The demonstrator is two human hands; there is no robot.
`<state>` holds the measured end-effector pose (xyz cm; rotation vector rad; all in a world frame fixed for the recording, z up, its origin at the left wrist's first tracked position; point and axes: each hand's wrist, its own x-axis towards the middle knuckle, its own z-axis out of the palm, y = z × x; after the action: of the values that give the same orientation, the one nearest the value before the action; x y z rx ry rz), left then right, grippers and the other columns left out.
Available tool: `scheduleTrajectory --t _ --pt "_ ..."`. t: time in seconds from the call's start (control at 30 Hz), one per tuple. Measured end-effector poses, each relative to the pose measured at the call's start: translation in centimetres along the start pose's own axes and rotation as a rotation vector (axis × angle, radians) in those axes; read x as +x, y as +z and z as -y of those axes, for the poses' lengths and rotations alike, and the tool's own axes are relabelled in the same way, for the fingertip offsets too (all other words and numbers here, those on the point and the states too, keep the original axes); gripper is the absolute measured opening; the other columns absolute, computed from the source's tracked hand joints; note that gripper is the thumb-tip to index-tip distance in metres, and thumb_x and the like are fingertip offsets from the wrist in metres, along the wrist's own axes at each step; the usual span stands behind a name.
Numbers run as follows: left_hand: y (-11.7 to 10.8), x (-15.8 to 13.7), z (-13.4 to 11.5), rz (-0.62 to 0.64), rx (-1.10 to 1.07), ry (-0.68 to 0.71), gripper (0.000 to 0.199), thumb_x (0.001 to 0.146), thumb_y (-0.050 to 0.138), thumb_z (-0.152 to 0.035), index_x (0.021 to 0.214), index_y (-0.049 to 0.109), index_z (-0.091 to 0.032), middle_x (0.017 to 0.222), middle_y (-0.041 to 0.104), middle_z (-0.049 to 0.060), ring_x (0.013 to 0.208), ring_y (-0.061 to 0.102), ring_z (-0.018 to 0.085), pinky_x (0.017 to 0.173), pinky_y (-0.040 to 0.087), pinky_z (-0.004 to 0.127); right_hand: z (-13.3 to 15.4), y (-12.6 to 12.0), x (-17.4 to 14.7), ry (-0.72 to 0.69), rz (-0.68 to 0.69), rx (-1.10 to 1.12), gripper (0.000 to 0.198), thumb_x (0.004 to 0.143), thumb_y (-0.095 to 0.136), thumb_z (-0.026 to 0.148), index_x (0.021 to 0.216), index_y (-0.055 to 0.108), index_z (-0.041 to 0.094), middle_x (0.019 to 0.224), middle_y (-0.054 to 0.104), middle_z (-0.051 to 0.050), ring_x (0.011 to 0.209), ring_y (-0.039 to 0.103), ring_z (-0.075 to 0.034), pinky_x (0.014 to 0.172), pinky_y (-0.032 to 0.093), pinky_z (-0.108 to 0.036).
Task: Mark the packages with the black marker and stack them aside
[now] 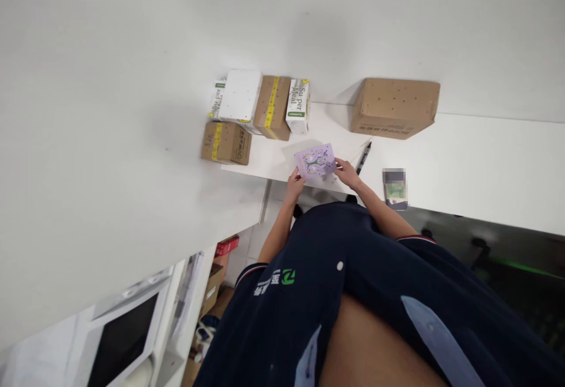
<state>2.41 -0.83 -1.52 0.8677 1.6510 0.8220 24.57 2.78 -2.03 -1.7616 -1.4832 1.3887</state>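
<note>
A flat, rectangular purple packet [315,161] with a green, white and yellow printed pattern is held up near the table's front edge. Whether it is a box or a folded card, I cannot tell. My left hand [295,185] grips its lower left corner with the fingers closed. At its right side, my right hand [346,172] pinches the edge between thumb and fingers. A black marker pen [364,158] lies on the white table just beyond my right hand. The fingertips behind the packet are hidden.
Several boxes stand at the back left: a white box [241,94], taped brown cartons [272,107] [226,143] and a white-and-green meal box [298,106]. A larger brown carton [395,107] sits back right. A blurred phone-like item [395,189] lies by the table's front edge.
</note>
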Motion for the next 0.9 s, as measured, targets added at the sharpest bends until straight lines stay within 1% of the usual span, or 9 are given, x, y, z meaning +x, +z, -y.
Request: scheduleTrajectory --t 0.13,0.3,0.4,0.5,0.57,0.67,0.73,0.8,0.9 --pt "0.3 -0.2 -0.1 -0.008 0.013 -0.06 0.073 0.07 0.057 -0.01 0.142 0.058 -0.018 0.12 0.07 0.009 0.102 0.063 0.019 0.094 0.05 0.032 -0.1 0.5 0.2 0.042 -0.053 0.006 0.059 0.071 0.055 0.014 0.128 0.066 0.018 0.124 0.065 -0.011 0.11 0.061 -0.025 0.1 0.052 -0.04" --pt "0.7 -0.5 0.1 -0.006 -0.013 -0.061 0.077 0.071 0.056 -0.007 0.147 0.053 -0.018 0.129 0.068 0.009 0.111 0.061 0.021 0.099 0.048 0.033 -0.5 0.7 0.2 0.089 -0.033 0.048 0.065 0.069 0.057 0.017 0.134 0.063 0.019 0.126 0.065 -0.011 0.087 0.065 -0.022 0.091 0.055 -0.041" --pt "0.6 -0.6 0.2 0.001 -0.022 -0.055 0.077 0.072 0.057 -0.007 0.148 0.052 -0.017 0.134 0.066 0.011 0.116 0.061 0.022 0.101 0.047 0.033 -0.7 0.8 0.1 0.087 -0.006 0.072 0.07 0.07 0.055 0.019 0.14 0.059 0.019 0.128 0.065 -0.011 0.083 0.064 -0.02 0.09 0.055 -0.041" --pt "0.7 -0.8 0.4 -0.005 -0.026 -0.072 0.076 0.073 0.06 -0.008 0.147 0.052 -0.017 0.134 0.066 0.012 0.115 0.062 0.022 0.101 0.047 0.034 -0.8 0.8 0.6 0.088 0.004 0.129 0.071 0.069 0.055 0.019 0.14 0.058 0.017 0.131 0.064 -0.011 0.092 0.066 -0.021 0.092 0.054 -0.041" --pt "1.2 -1.3 0.5 0.018 -0.035 -0.126 0.074 0.073 0.062 -0.008 0.146 0.053 -0.016 0.127 0.07 0.013 0.11 0.064 0.022 0.1 0.048 0.035 -0.8 0.5 1.4 0.081 -0.012 0.207 0.07 0.069 0.056 0.019 0.139 0.058 0.016 0.134 0.063 -0.012 0.103 0.066 -0.024 0.093 0.054 -0.04" --pt "2.6 -2.4 0.6 0.133 -0.064 -0.212 0.062 0.075 0.066 -0.012 0.137 0.062 -0.013 0.112 0.075 0.013 0.1 0.067 0.021 0.097 0.049 0.038 -0.7 -0.7 2.9 0.055 -0.094 0.282 0.07 0.073 0.056 0.02 0.143 0.054 0.015 0.141 0.059 -0.014 0.114 0.063 -0.025 0.096 0.052 -0.04" --pt "3.5 -3.2 0.5 0.216 -0.057 -0.206 0.047 0.077 0.067 -0.014 0.124 0.071 -0.013 0.106 0.076 0.012 0.097 0.067 0.021 0.096 0.049 0.038 -1.0 -2.1 3.6 0.054 -0.192 0.189 0.067 0.078 0.054 0.021 0.144 0.051 0.014 0.143 0.055 -0.017 0.114 0.063 -0.026 0.1 0.05 -0.042" --pt "3.8 -3.7 0.4 0.224 0.036 -0.123 0.033 0.08 0.064 -0.014 0.11 0.076 -0.014 0.104 0.076 0.011 0.097 0.067 0.021 0.098 0.049 0.037 -1.6 -3.5 3.8 0.083 -0.308 -0.02 0.063 0.082 0.053 0.024 0.144 0.051 0.013 0.144 0.052 -0.021 0.115 0.061 -0.029 0.104 0.047 -0.047" --pt "3.0 -3.7 -0.1 0.052 0.312 0.053 0.028 0.083 0.06 -0.013 0.106 0.075 -0.015 0.109 0.07 0.012 0.104 0.064 0.023 0.104 0.046 0.037 -3.0 -4.9 3.1 0.17 -0.394 -0.338 0.063 0.086 0.057 0.03 0.146 0.048 0.015 0.143 0.046 -0.025 0.121 0.055 -0.038 0.104 0.043 -0.056"
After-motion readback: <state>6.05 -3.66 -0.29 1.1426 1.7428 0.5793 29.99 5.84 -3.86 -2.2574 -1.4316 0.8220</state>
